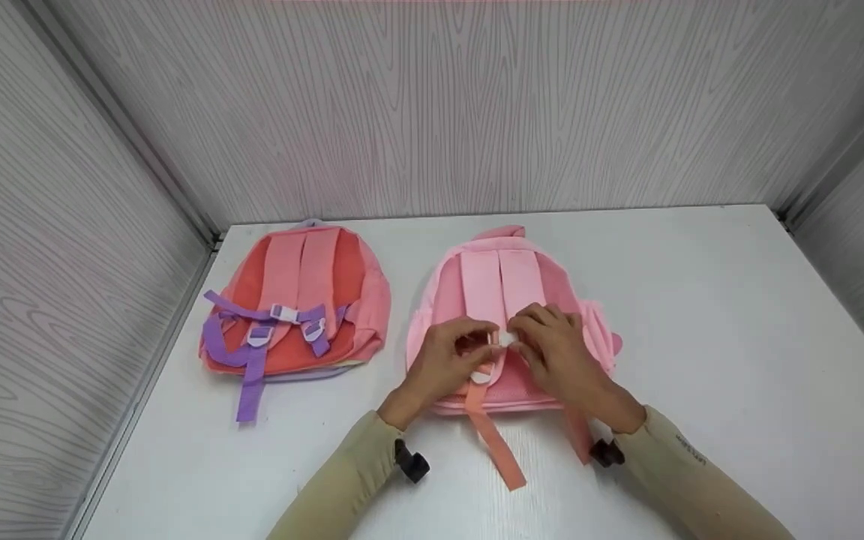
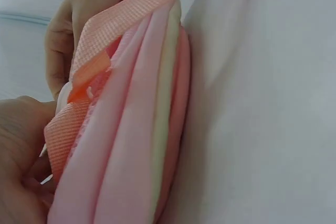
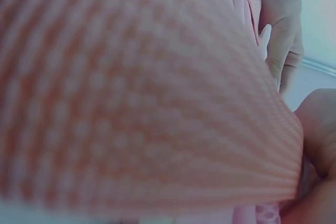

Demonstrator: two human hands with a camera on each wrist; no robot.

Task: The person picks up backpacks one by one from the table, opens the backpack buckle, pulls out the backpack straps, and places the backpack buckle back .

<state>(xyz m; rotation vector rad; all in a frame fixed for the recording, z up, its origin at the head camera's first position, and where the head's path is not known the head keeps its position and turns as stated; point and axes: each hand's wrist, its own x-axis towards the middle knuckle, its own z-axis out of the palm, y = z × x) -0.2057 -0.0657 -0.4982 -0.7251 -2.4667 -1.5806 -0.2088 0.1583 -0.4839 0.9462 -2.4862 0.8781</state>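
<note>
A pink backpack (image 1: 448, 289) lies back side up on the white table, its two shoulder straps facing me. Over its lower middle, a small white plastic buckle (image 1: 505, 338) sits between both hands. My left hand (image 1: 441, 361) pinches the buckle's left side, where orange webbing (image 1: 493, 442) meets it. From the other side my right hand (image 1: 563, 364) pinches it between thumb and fingers. The fingers partly cover the buckle, so I cannot tell whether its halves are joined. In the right wrist view a blurred orange strap (image 3: 136, 93) hides most of the backpack.
On the left lies a second backpack (image 1: 376, 300), coral and pink, with purple straps (image 1: 252, 390) and a white buckle (image 1: 284, 313) across its back. Grey wood-grain walls (image 1: 432, 112) stand behind and on both sides of the table.
</note>
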